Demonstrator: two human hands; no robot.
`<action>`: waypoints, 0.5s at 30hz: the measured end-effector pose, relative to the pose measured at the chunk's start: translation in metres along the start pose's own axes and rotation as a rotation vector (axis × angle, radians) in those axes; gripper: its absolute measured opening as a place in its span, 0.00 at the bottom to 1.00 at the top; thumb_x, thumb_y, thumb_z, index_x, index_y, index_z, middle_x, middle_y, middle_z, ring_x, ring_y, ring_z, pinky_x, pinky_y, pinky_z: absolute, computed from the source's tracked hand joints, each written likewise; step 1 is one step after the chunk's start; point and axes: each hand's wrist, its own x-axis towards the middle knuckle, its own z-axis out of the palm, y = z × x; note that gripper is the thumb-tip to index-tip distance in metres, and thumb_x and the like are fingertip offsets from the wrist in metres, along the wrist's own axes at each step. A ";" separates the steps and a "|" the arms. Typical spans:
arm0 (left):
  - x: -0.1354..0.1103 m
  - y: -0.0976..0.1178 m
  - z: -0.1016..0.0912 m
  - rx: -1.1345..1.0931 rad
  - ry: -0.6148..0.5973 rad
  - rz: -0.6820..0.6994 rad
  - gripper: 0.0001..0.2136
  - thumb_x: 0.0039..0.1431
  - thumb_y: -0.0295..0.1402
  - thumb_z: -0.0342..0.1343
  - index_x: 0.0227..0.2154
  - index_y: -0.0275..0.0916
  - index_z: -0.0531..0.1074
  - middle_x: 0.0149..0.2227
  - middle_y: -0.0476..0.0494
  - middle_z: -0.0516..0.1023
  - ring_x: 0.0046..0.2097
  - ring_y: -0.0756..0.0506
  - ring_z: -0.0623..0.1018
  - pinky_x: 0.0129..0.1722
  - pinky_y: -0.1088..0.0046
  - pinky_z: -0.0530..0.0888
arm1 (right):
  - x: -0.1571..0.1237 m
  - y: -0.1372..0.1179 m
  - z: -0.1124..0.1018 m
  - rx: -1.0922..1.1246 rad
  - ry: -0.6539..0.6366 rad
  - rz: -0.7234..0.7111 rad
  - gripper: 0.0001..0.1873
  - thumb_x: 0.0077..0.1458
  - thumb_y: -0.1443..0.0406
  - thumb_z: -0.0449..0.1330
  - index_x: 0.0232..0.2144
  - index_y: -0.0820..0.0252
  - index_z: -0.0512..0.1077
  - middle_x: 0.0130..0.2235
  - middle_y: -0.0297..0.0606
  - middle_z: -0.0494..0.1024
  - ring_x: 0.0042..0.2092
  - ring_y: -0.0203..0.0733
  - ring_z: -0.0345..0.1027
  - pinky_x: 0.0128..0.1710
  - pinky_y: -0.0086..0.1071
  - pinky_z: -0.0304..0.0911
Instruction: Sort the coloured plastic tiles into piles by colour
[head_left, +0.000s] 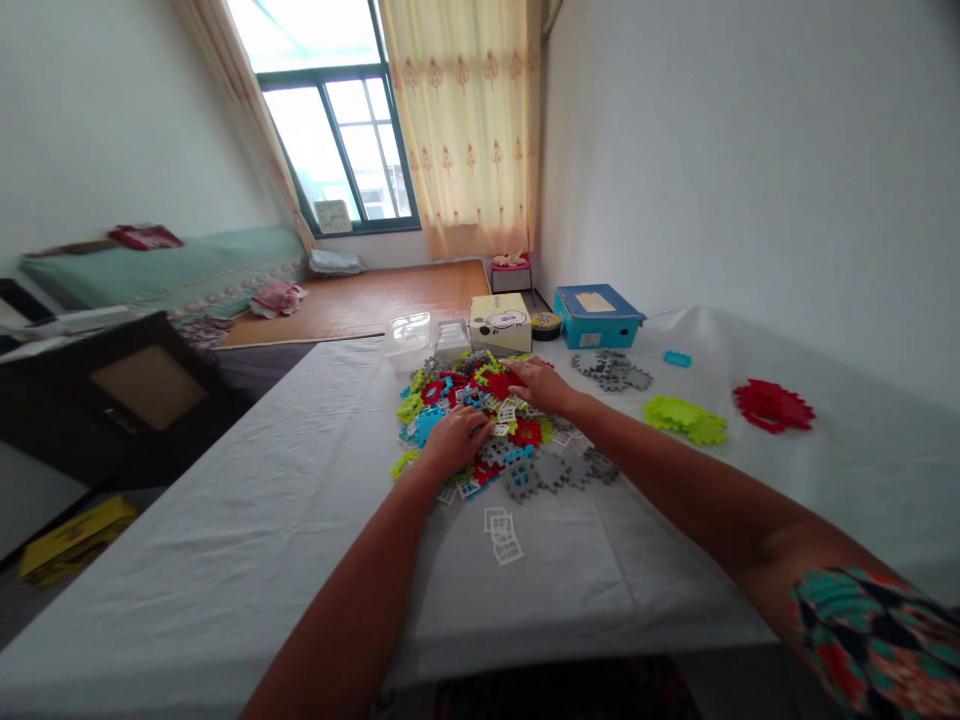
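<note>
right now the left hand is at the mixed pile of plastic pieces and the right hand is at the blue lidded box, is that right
Not quite: the right hand is at the mixed pile too, not the blue lidded box, as the head view shows.

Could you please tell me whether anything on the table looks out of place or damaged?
Nothing looks plainly damaged. One blue piece looks slightly odd: it lies alone on the right, apart from the mixed pile.

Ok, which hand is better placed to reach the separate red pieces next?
Right, likely. The right hand is at the mixed pile, closer to the separate red pieces; the left hand is farther left.
</note>
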 end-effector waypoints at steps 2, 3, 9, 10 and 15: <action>0.000 0.001 -0.001 -0.003 -0.002 0.007 0.15 0.65 0.40 0.45 0.30 0.41 0.74 0.33 0.45 0.75 0.38 0.46 0.73 0.41 0.70 0.68 | 0.010 -0.005 0.009 -0.015 -0.023 0.000 0.33 0.52 0.64 0.64 0.60 0.59 0.63 0.56 0.45 0.71 0.55 0.49 0.62 0.55 0.43 0.57; 0.000 0.002 -0.001 -0.003 -0.004 0.007 0.15 0.65 0.40 0.45 0.30 0.41 0.74 0.33 0.45 0.75 0.38 0.46 0.73 0.41 0.70 0.68 | 0.013 -0.006 0.010 -0.026 -0.027 -0.004 0.32 0.50 0.65 0.65 0.58 0.58 0.65 0.55 0.45 0.72 0.55 0.49 0.62 0.55 0.43 0.58; -0.001 -0.002 -0.001 0.011 0.014 0.009 0.13 0.65 0.40 0.47 0.33 0.43 0.75 0.35 0.45 0.76 0.40 0.46 0.73 0.44 0.70 0.68 | -0.001 -0.012 -0.017 0.024 0.036 -0.056 0.09 0.55 0.68 0.60 0.39 0.57 0.77 0.40 0.41 0.78 0.45 0.43 0.68 0.48 0.36 0.62; -0.001 -0.003 -0.001 0.010 0.020 0.012 0.13 0.65 0.40 0.47 0.34 0.43 0.76 0.35 0.45 0.76 0.41 0.46 0.73 0.44 0.70 0.68 | -0.008 -0.011 -0.024 0.065 0.057 -0.049 0.09 0.57 0.67 0.58 0.39 0.56 0.77 0.39 0.39 0.79 0.43 0.42 0.69 0.47 0.35 0.62; -0.001 -0.005 -0.001 0.007 0.007 -0.001 0.14 0.64 0.41 0.47 0.33 0.44 0.76 0.36 0.45 0.77 0.41 0.46 0.73 0.45 0.70 0.68 | -0.075 0.051 -0.075 0.159 0.233 0.307 0.15 0.57 0.60 0.57 0.46 0.56 0.73 0.38 0.38 0.80 0.37 0.42 0.73 0.41 0.35 0.65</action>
